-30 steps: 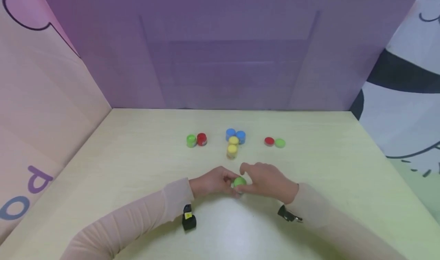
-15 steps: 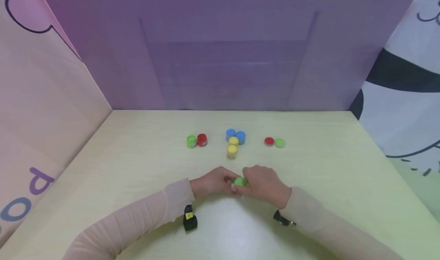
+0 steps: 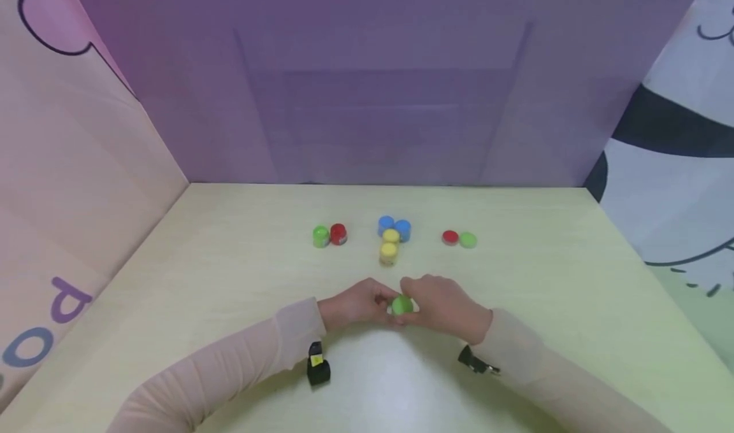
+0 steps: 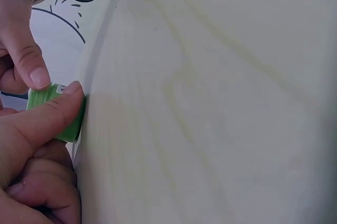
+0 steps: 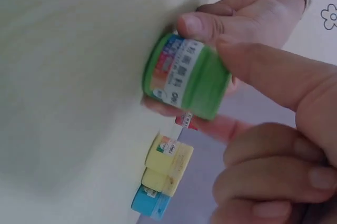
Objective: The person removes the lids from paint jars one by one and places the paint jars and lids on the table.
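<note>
Near the table's front, my left hand [image 3: 358, 302] grips a small green jar [image 3: 402, 305] low on its body, thumb across its side in the left wrist view. A white label with printed characters shows on the jar [image 5: 176, 71] in the right wrist view. My right hand [image 3: 447, 302] pinches the jar's green lid [image 5: 211, 87] between thumb and index finger, the other fingers curled. The lid is on the jar, which stands at or just over the tabletop, its base close to the surface.
Beyond the hands, two yellow jars [image 3: 388, 252] stand in line before two blue jars [image 3: 403, 230]. To their left sit a green jar [image 3: 321, 236] and a red jar [image 3: 339, 234]. A flat red disc [image 3: 450, 237] and a flat green disc [image 3: 467, 240] lie right. A purple wall [image 3: 378, 114] closes the back.
My right hand closed in over the green jar's lid, its wrist turning, then turned slightly back. The left hand keeps its hold, and the other jars stay put.
</note>
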Tool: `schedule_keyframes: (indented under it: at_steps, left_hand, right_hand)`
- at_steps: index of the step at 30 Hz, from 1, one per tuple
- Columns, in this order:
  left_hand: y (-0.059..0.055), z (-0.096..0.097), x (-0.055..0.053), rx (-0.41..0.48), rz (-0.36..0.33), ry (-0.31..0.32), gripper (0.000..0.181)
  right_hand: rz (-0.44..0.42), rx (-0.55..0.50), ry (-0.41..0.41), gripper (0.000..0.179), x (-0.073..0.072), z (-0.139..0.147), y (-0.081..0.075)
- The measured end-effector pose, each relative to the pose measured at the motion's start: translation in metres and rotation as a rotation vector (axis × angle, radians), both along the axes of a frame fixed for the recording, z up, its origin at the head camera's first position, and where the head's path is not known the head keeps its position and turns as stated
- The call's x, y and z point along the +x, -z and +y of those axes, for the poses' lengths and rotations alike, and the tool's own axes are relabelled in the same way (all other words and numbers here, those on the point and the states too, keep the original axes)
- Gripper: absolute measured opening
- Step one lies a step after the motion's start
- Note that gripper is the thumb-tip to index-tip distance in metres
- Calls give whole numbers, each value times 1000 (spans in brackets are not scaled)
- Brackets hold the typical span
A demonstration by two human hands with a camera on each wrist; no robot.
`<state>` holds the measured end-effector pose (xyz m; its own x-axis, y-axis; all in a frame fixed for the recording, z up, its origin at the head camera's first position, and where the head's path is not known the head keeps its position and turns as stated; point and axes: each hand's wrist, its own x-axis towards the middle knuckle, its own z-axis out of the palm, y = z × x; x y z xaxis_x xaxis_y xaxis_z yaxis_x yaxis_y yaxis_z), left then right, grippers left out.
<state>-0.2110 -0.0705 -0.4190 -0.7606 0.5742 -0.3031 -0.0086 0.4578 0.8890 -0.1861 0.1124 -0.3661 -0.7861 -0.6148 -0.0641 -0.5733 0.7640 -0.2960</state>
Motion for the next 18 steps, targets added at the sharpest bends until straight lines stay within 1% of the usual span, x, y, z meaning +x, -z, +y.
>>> schedule_keyframes:
  at_steps: [5, 9, 11, 14, 18]
  left_hand:
    - [-1, 0, 1, 0, 0, -11, 29]
    - [-2, 0, 2, -8, 5, -9, 27]
    - [-2, 0, 3, -11, 6, -7, 27]
    - [-4, 0, 4, -16, 8, -8, 25]
    - [-5, 1, 4, -15, 10, -12, 23]
  right_hand:
    - [34, -21, -129, 22, -4, 7, 0]
    - [61, -11, -211, 28, -7, 12, 1]
    - [57, -2, -231, 32, -8, 14, 0]
    - [38, 28, -235, 37, -9, 14, -4]
    - [29, 41, -243, 37, -10, 14, -8]
